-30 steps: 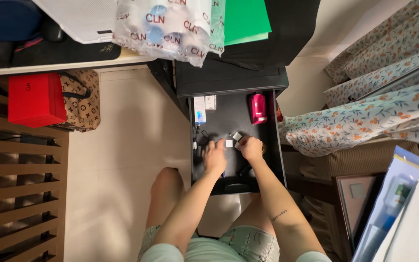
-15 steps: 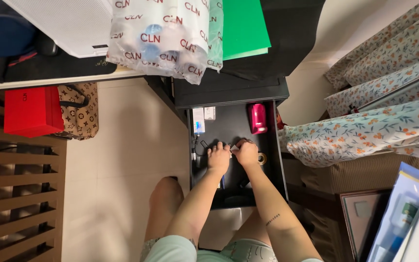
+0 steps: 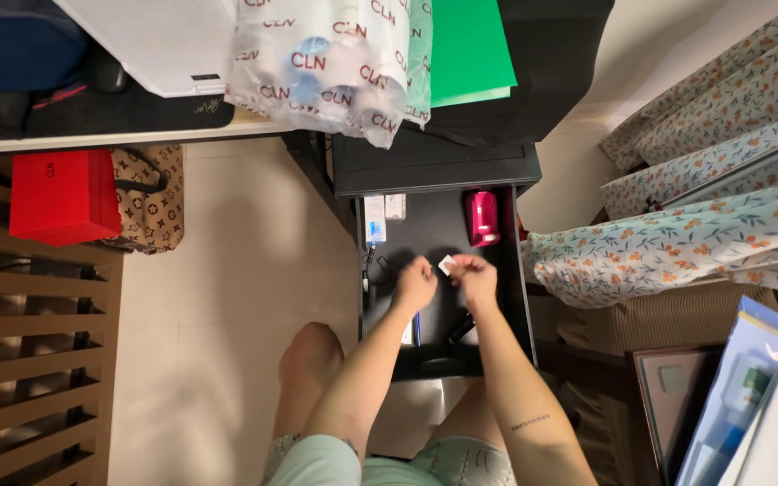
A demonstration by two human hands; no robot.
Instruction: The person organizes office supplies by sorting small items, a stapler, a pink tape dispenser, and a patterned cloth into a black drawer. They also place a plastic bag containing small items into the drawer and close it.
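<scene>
Small white card (image 3: 446,265), tilted diagonally, is pinched by the right hand (image 3: 473,279); left hand (image 3: 414,286) curled beside it.

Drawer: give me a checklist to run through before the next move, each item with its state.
1. Drawer open: ok.
2. Small white piece held at the right hand fingers: ok.
3. Left hand empty: cannot tell.
4. Both hands over the drawer: ok.
5. Pink item apart from the hands: ok.
6. Cards at the back left corner untouched: ok.
</scene>
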